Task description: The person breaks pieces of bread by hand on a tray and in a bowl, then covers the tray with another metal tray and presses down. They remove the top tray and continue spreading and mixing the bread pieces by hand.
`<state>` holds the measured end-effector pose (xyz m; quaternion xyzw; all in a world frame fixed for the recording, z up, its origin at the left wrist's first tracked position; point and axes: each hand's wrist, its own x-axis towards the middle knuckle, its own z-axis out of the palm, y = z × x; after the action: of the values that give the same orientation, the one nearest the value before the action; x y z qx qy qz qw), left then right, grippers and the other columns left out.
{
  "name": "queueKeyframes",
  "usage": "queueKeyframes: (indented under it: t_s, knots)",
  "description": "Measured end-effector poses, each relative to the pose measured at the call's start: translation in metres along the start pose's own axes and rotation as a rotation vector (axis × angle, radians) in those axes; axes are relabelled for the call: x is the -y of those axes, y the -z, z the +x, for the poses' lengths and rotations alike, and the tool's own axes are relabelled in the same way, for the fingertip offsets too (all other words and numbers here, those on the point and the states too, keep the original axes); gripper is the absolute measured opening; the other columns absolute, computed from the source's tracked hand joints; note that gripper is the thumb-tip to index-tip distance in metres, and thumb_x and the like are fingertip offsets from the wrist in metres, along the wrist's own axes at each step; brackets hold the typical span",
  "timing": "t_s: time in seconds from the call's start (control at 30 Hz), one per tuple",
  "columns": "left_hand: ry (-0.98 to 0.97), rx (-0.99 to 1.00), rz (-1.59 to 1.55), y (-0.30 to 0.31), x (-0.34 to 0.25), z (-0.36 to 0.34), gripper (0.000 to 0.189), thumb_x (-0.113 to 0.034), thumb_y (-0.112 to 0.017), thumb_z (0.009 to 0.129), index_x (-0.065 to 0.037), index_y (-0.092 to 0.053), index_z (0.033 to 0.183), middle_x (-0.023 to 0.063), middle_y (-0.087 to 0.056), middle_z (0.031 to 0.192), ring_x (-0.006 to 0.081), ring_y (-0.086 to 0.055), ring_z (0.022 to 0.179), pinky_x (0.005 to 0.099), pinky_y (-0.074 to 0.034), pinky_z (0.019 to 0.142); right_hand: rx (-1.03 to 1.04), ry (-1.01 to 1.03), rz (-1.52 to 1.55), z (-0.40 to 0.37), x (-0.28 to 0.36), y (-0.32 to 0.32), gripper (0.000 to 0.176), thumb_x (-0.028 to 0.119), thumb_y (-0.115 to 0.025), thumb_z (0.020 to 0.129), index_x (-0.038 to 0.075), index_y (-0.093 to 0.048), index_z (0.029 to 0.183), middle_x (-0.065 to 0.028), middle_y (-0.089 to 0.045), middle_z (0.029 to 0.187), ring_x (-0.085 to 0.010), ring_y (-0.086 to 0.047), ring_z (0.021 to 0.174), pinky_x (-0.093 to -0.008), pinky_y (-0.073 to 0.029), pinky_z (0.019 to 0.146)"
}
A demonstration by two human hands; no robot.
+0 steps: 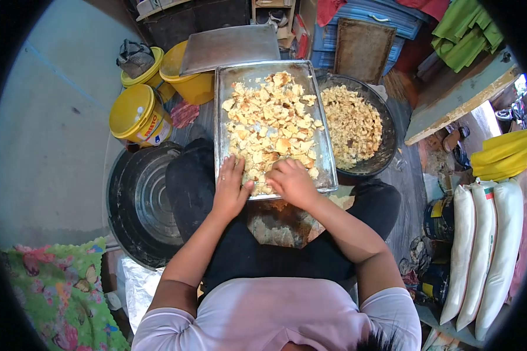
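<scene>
A rectangular metal tray [324, 151] lies in front of me, covered with torn pale and brown bread-like pieces [278, 120]. My left hand [231, 186] rests at the tray's near left corner, fingers stretched out beside the pieces, holding nothing. Over the near right part of the same tray, my right hand [291, 182] has its fingers curled down onto the pieces; what they hold, if anything, is hidden. Right of the tray, a round dark pan [390, 126] holds smaller crumbled pieces [352, 126].
An empty black basin [120, 199] stands at the left, below yellow buckets [129, 111]. Another metal sheet [231, 47] lies behind the tray, on a yellow bucket. White sacks [485, 251] stand at the right, near a wooden-edged panel [451, 99].
</scene>
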<state>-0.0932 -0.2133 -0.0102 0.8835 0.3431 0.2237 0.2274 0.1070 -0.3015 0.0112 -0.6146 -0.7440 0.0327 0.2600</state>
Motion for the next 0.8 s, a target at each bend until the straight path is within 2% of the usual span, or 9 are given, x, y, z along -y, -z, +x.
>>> queueKeyframes:
  t_s: [0.07,0.1,0.13,0.2,0.23,0.33,0.53,0.73,0.8]
  knots:
    - [0.004,0.013,-0.032,-0.003,-0.009,0.0,0.064,-0.045,-0.044,0.095,-0.002,-0.034,0.142,0.0275,-0.023,0.148,0.0434,-0.019,0.139,0.0505,-0.013,0.113,-0.118,-0.053,-0.034,0.001,-0.015,0.005,0.022,0.027,-0.062,0.085,0.012,-0.065,0.101,-0.0074,-0.055,0.098,-0.0263,-0.052,0.098,-0.0388,-0.04,0.087]
    - [0.013,-0.006,-0.06,-0.005,-0.011,0.003,0.063,-0.046,-0.043,0.095,-0.006,-0.034,0.143,0.0246,-0.021,0.15,0.0424,-0.015,0.141,0.0542,-0.008,0.113,-0.086,-0.115,0.008,0.002,-0.024,0.015,0.035,0.033,-0.061,0.086,0.013,-0.062,0.113,-0.0108,-0.055,0.112,-0.029,-0.05,0.105,-0.0411,-0.038,0.092]
    - [0.008,-0.001,-0.067,-0.005,-0.013,0.006,0.063,-0.046,-0.043,0.095,-0.006,-0.034,0.143,0.0246,-0.021,0.15,0.0424,-0.015,0.141,0.0542,-0.008,0.113,-0.085,-0.123,0.002,0.002,-0.031,0.02,0.035,0.033,-0.061,0.086,0.013,-0.062,0.113,-0.0108,-0.055,0.112,-0.029,-0.05,0.105,-0.0411,-0.038,0.092]
    - [-0.09,0.053,0.224,-0.003,-0.014,0.018,0.062,-0.046,-0.045,0.094,-0.01,-0.036,0.143,0.0206,-0.023,0.151,0.0416,-0.015,0.141,0.0573,-0.008,0.112,-0.17,-0.113,-0.048,-0.002,-0.04,0.026,0.044,0.041,-0.059,0.086,0.014,-0.058,0.122,-0.013,-0.051,0.125,-0.0305,-0.046,0.117,-0.0455,-0.034,0.101]
    - [-0.111,0.063,0.299,-0.004,-0.016,0.022,0.063,-0.048,-0.049,0.091,-0.014,-0.037,0.143,0.0157,-0.025,0.152,0.0374,-0.017,0.142,0.0562,-0.007,0.113,-0.069,-0.168,-0.14,-0.008,-0.042,0.019,0.049,0.047,-0.057,0.086,0.014,-0.056,0.123,-0.0137,-0.045,0.135,-0.0313,-0.038,0.128,-0.0506,-0.027,0.107]
    - [-0.104,0.213,0.377,-0.002,-0.019,0.032,0.066,-0.049,-0.052,0.089,-0.012,-0.039,0.142,0.0159,-0.028,0.15,0.0353,-0.021,0.141,0.0558,-0.009,0.113,-0.019,-0.191,-0.136,-0.021,-0.044,0.009,0.05,0.049,-0.057,0.086,0.015,-0.056,0.122,-0.0137,-0.044,0.135,-0.0317,-0.034,0.132,-0.0534,-0.023,0.109]
    - [-0.131,0.15,0.323,-0.003,-0.019,0.025,0.067,-0.05,-0.056,0.087,-0.01,-0.042,0.14,0.0164,-0.031,0.149,0.0356,-0.022,0.14,0.0564,-0.011,0.112,0.013,-0.197,-0.171,-0.041,-0.045,0.018,0.055,0.053,-0.053,0.087,0.018,-0.051,0.13,-0.0126,-0.041,0.14,-0.0315,-0.032,0.134,-0.054,-0.019,0.111]
    - [-0.436,0.292,0.299,-0.018,-0.047,0.025,0.06,-0.046,-0.055,0.088,-0.015,-0.043,0.138,0.0098,-0.036,0.147,0.0329,-0.024,0.14,0.0604,-0.01,0.111,0.043,-0.261,-0.21,-0.05,-0.049,0.023,0.064,0.055,-0.051,0.088,0.022,-0.039,0.142,-0.0118,-0.031,0.149,-0.0311,-0.027,0.139,-0.0557,-0.011,0.113]
    - [-0.453,0.333,0.269,-0.024,-0.048,0.025,0.057,-0.043,-0.055,0.089,-0.017,-0.044,0.138,0.0071,-0.039,0.146,0.0303,-0.025,0.14,0.0609,-0.01,0.111,0.09,-0.306,-0.236,-0.053,-0.053,0.022,0.066,0.055,-0.051,0.088,0.023,-0.037,0.143,-0.012,-0.029,0.151,-0.0314,-0.026,0.139,-0.0562,-0.009,0.113]
